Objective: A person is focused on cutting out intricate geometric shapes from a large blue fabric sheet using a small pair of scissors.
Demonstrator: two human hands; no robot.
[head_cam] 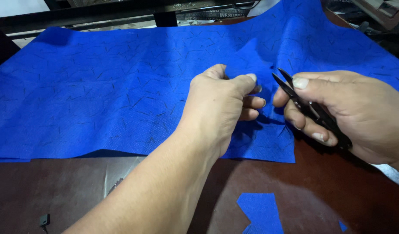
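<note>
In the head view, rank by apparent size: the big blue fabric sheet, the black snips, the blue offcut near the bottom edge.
1. Blue fabric sheet, clearly largest.
2. Blue offcut, partly cut off by the frame.
3. Black snips in the right hand, partly hidden, so ranks 2 and 3 are unsure.

One printed item is seen: a dark strip with pale lettering [217, 14], laid flat at the far edge of the scene, right of centre, just beyond the blue fabric and partly covered by it. No packages, signs or screens are seen.
</note>
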